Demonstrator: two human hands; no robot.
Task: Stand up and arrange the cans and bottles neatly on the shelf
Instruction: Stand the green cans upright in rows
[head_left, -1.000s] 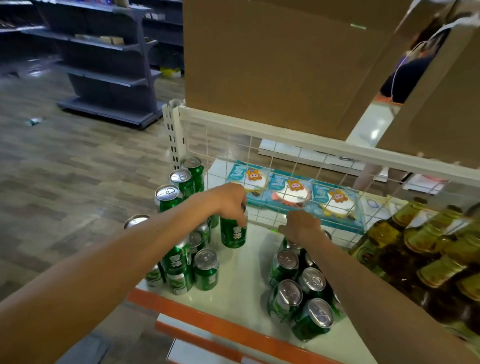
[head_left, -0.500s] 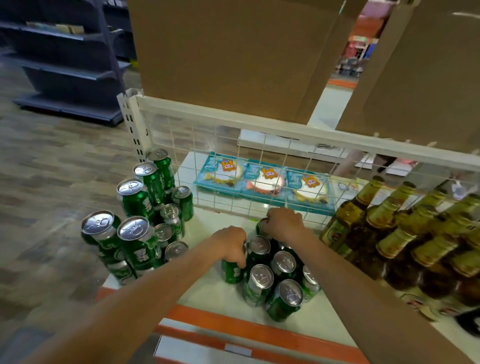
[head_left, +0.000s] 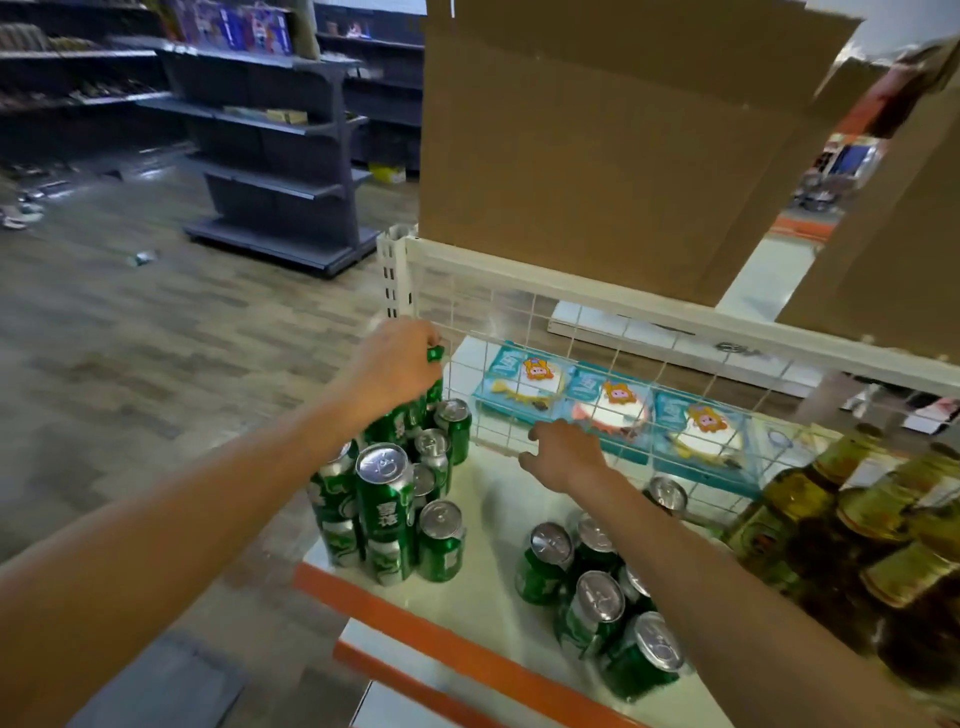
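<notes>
My left hand (head_left: 392, 366) grips a green can (head_left: 434, 358) from above, over the top of the stacked green cans (head_left: 387, 512) at the shelf's left end, close to the white corner post. My right hand (head_left: 563, 454) hovers with fingers apart above the white shelf (head_left: 493, 587), near the wire back panel, holding nothing. A second group of green cans (head_left: 597, 597) stands under my right forearm. Several amber bottles with gold caps (head_left: 852, 519) crowd the right end of the shelf.
A white wire grid (head_left: 519, 322) backs the shelf, with blue snack packs (head_left: 613, 405) behind it. Cardboard boxes (head_left: 613, 130) sit above. The shelf's front edge is orange (head_left: 415, 623). Dark grey shelving (head_left: 270, 156) stands across the wooden floor to the left.
My left hand carried a green can from the middle of the shelf up and left onto the left stack. My right hand lifted off the right can group and opened.
</notes>
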